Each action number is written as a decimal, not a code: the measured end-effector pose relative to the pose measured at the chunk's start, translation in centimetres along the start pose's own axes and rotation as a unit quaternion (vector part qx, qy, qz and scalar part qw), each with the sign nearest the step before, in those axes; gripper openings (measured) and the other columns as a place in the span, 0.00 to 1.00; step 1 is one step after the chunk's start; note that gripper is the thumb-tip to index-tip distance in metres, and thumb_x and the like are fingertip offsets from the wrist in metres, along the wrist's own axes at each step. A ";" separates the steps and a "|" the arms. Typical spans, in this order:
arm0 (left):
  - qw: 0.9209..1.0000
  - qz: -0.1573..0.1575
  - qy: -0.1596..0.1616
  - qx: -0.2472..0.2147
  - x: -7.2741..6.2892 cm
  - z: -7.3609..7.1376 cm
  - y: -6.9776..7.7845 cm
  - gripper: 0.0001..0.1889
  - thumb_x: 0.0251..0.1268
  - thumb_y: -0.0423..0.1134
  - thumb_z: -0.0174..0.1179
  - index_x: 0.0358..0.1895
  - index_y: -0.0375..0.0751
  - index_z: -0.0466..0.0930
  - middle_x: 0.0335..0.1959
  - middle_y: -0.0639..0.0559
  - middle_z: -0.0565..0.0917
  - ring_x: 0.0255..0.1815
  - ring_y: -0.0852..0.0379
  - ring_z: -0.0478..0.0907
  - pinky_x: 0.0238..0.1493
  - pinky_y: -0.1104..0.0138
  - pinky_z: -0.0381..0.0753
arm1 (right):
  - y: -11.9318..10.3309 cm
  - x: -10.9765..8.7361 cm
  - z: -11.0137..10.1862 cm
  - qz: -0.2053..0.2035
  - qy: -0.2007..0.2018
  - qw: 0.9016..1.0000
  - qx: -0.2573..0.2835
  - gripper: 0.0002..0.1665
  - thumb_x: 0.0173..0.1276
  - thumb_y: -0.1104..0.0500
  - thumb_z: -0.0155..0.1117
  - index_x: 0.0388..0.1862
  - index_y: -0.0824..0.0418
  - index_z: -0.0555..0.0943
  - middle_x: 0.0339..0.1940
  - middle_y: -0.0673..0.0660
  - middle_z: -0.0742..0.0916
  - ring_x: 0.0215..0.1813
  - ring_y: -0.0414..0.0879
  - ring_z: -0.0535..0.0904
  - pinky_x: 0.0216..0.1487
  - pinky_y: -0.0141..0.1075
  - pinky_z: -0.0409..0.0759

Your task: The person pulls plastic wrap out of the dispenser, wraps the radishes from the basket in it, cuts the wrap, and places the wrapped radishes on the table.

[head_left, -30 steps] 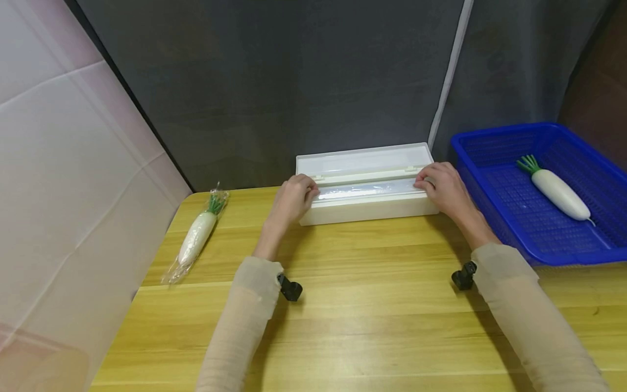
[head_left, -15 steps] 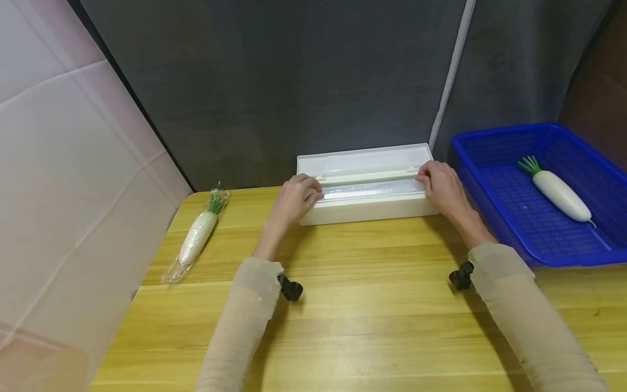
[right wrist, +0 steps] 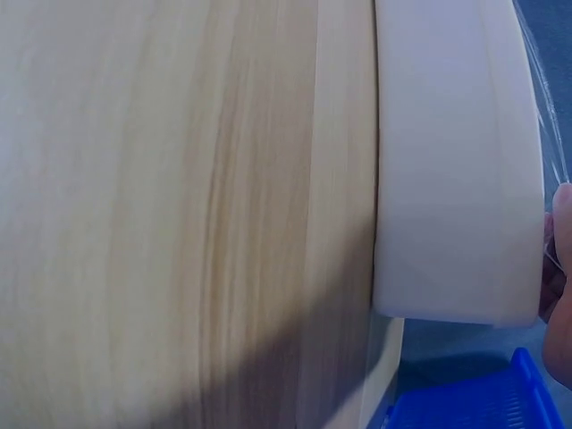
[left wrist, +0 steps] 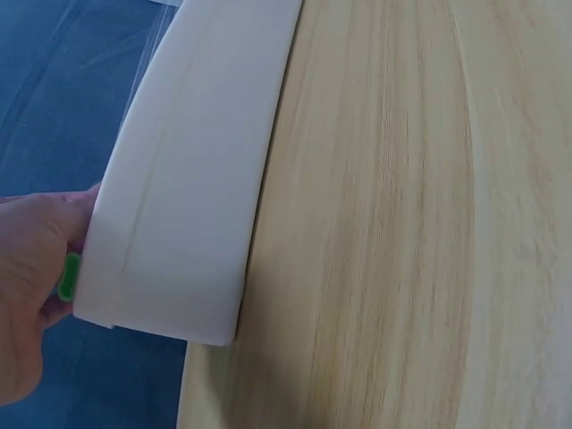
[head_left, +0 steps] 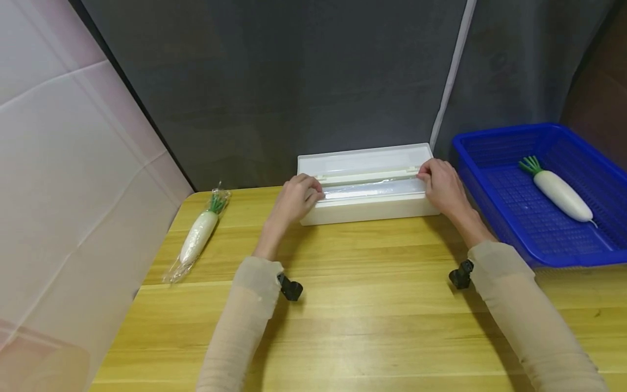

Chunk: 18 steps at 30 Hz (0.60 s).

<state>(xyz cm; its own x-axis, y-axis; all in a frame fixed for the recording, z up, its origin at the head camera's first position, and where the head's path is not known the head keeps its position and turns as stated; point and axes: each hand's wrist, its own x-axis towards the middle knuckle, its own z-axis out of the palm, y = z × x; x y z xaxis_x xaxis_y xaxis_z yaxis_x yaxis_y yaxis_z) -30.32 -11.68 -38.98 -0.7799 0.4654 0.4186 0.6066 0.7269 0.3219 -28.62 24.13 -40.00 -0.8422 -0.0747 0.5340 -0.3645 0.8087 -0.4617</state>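
Note:
A long white cling film dispenser box (head_left: 369, 209) stands at the table's back edge with its lid (head_left: 362, 160) raised. Clear cling film (head_left: 374, 189) lies across its opening. At the box's left end, my left hand (head_left: 293, 198) pinches the film's edge; its fingertips are partly hidden. A green tab (left wrist: 68, 277) shows beside that hand in the left wrist view. My right hand (head_left: 443, 185) pinches the film at the right end, and in the right wrist view the stretched film (right wrist: 547, 107) runs to its fingers.
A film-wrapped white radish (head_left: 198, 237) with green stems lies on the wooden table (head_left: 362, 316) at left. To the right stands a blue plastic basket (head_left: 504, 218) holding an unwrapped white radish (head_left: 563, 195). A dark grey curtain (head_left: 274, 81) hangs behind the table.
The left fingertips have moved slightly right along the box, and the right hand has shifted a little. The film between them has lifted slightly near the right hand.

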 end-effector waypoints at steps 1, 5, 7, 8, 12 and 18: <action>1.000 0.003 0.000 0.005 0.0 0.0 0.0 0.06 0.68 0.38 0.66 0.38 0.38 0.85 0.43 0.43 0.83 0.48 0.44 0.78 0.54 0.54 0.76 | 0.0 0.0 0.0 0.000 0.000 1.000 0.000 0.05 0.74 0.67 0.60 0.37 0.68 0.75 0.35 0.66 0.81 0.43 0.63 0.74 0.48 0.55 0.70; 0.999 0.023 0.002 0.025 0.1 0.0 0.0 0.05 0.69 0.33 0.64 0.36 0.35 0.84 0.41 0.42 0.83 0.47 0.42 0.78 0.52 0.54 0.78 | 0.0 0.0 0.1 0.003 0.001 1.000 0.002 0.05 0.74 0.67 0.60 0.37 0.69 0.75 0.35 0.67 0.81 0.42 0.63 0.74 0.48 0.55 0.70; 0.999 0.027 -0.001 0.032 0.1 0.1 0.1 0.05 0.70 0.32 0.62 0.36 0.33 0.83 0.40 0.41 0.82 0.46 0.41 0.78 0.52 0.54 0.78 | 0.0 0.0 0.2 0.003 0.001 1.000 0.003 0.05 0.74 0.67 0.60 0.37 0.69 0.76 0.35 0.67 0.82 0.43 0.63 0.74 0.48 0.55 0.70; 0.999 0.027 -0.003 0.034 0.1 0.1 0.2 0.05 0.70 0.31 0.62 0.36 0.32 0.82 0.40 0.41 0.82 0.46 0.41 0.78 0.51 0.54 0.78 | 0.0 0.0 0.2 0.002 0.001 1.000 0.002 0.05 0.74 0.67 0.60 0.37 0.69 0.76 0.35 0.67 0.82 0.42 0.64 0.74 0.48 0.55 0.70; 0.999 0.016 -0.009 0.038 0.4 0.0 0.4 0.05 0.72 0.30 0.60 0.38 0.30 0.79 0.38 0.40 0.79 0.43 0.42 0.76 0.49 0.55 0.77 | 0.1 0.0 0.3 -0.001 0.003 1.000 0.001 0.06 0.74 0.67 0.61 0.37 0.69 0.76 0.34 0.67 0.82 0.42 0.64 0.74 0.48 0.56 0.70; 0.999 -0.026 -0.015 0.028 1.0 -0.2 0.7 0.03 0.75 0.31 0.56 0.42 0.33 0.75 0.37 0.42 0.77 0.41 0.45 0.72 0.47 0.57 0.75 | 0.2 0.0 0.3 -0.002 0.008 1.000 -0.002 0.06 0.73 0.67 0.61 0.36 0.69 0.76 0.33 0.67 0.82 0.41 0.65 0.74 0.48 0.56 0.70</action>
<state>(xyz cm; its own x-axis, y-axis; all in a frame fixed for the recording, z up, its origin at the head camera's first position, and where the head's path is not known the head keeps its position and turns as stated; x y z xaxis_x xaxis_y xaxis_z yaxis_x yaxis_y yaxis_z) -30.60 -10.79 -38.15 -0.8155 0.4403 0.3756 0.5556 0.7774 0.2950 -28.81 24.12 -40.34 -0.8344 -0.0687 0.5468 -0.3659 0.8110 -0.4565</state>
